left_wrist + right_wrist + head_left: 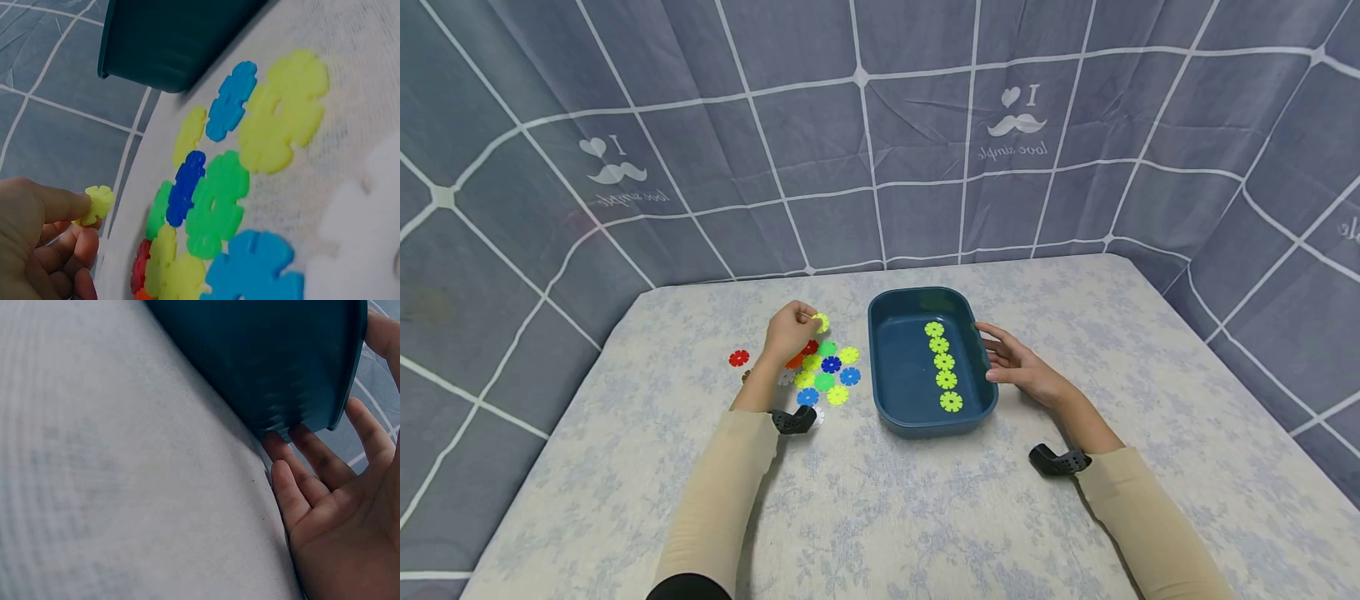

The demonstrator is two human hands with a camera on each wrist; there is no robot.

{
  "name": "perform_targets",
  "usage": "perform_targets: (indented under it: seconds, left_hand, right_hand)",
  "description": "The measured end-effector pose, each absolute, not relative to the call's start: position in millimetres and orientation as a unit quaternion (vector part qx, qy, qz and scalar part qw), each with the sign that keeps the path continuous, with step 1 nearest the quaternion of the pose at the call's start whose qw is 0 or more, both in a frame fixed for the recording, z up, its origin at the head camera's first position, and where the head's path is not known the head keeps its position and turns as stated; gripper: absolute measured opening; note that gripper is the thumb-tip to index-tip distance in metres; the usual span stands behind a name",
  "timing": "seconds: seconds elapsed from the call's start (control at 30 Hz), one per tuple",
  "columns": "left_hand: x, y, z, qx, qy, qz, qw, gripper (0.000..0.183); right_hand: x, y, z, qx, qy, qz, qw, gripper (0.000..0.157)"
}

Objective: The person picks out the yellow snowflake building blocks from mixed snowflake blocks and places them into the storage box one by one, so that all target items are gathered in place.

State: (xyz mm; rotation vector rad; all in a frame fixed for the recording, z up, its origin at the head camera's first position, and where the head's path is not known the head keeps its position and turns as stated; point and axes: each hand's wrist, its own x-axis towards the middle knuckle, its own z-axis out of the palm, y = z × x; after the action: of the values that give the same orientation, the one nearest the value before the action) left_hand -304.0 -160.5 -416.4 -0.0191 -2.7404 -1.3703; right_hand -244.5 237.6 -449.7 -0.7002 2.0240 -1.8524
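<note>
Left of the blue tray (pixel 895 422), near loose discs (pixel 824 382), left grip (pixel 786 335) pinched a yellow disc (pixel 822 322), likely the pick-up step, right hand (pixel 1028 372) touching the tray with relaxed fingers; next move seemingly called for carrying to the yellow row (pixel 944 362) inside.

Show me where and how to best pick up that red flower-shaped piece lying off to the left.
Probably by opposite edges of its notched rim, coming down from above on its left: the red piece lies flat on the table, with the other pieces mostly to its right.
</note>
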Motion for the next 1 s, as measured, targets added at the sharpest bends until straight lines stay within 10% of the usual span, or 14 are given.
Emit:
perform_targets:
  seconds: [1.0]
  left_hand:
    - [-300.0,-122.6,-377.0,-0.081,-0.874,-0.477,0.042,0.021]
  right_hand:
    - [-244.1,236.7,-448.7,-0.235,0.714,-0.641,0.151,0.085]
